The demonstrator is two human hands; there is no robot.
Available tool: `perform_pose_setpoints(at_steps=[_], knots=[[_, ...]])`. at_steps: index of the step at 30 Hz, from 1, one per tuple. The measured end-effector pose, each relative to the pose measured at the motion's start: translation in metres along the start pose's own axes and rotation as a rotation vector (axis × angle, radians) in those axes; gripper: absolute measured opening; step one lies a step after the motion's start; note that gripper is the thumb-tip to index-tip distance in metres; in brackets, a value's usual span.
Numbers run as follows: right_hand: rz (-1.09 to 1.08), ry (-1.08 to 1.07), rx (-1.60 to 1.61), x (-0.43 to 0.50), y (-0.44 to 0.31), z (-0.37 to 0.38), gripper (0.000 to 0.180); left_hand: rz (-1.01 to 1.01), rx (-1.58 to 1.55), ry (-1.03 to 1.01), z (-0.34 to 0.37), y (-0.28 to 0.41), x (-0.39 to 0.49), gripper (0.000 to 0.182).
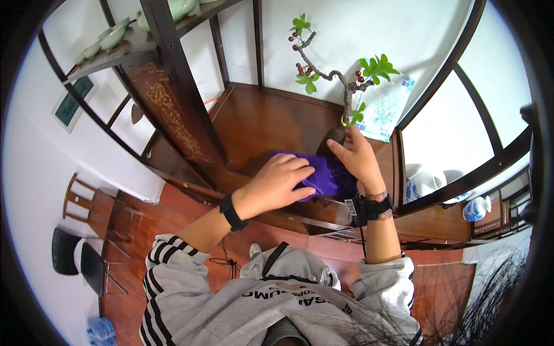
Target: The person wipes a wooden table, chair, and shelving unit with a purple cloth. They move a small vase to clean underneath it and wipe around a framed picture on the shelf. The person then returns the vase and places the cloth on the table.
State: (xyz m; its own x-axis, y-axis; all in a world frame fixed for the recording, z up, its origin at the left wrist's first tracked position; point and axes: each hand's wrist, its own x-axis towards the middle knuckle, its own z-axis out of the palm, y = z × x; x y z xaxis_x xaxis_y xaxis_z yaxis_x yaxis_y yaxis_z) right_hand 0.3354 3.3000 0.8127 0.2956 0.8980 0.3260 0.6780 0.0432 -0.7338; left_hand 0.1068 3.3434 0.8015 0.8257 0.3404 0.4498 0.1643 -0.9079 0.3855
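Note:
A dark brown vase (331, 142) stands on the wooden shelf (264, 116), tilted in the wide-angle view. Out of its neck rises a twisted branch (347, 97) with green leaves and dark red berries. My right hand (359, 158) grips the vase near its top, thumb on the near side. A purple cloth (329, 173) lies bunched at the shelf's front, against the vase's lower part and hiding its base. My left hand (281, 179) holds the cloth's left side, fingers over it and thumb along its near edge.
A blue-and-white printed packet (381, 112) leans on the wall right behind the branch. Dark wooden posts (181, 82) frame the shelf. Celadon vessels (113, 35) stand upper left; blue-and-white porcelain vases (475, 209) stand right. Chairs (93, 212) are at the left.

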Motion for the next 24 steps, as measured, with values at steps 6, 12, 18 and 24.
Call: perform_pose_setpoints(at_steps=[6,12,18,24], knots=[[0.12,0.019,0.111,-0.006,0.001,-0.004,0.03,0.024,0.009,-0.094,-0.003,-0.023,0.003,0.033],[0.163,0.147,-0.061,-0.027,0.021,-0.05,0.031,0.018,0.048,-0.121,-0.014,-0.038,0.005,0.034],[0.213,0.166,0.026,-0.035,0.042,-0.072,0.027,-0.059,0.075,-0.166,-0.017,-0.051,0.011,0.036],[0.255,0.135,0.086,-0.044,0.025,-0.075,0.043,-0.1,0.05,-0.189,-0.025,-0.049,0.016,0.041]])
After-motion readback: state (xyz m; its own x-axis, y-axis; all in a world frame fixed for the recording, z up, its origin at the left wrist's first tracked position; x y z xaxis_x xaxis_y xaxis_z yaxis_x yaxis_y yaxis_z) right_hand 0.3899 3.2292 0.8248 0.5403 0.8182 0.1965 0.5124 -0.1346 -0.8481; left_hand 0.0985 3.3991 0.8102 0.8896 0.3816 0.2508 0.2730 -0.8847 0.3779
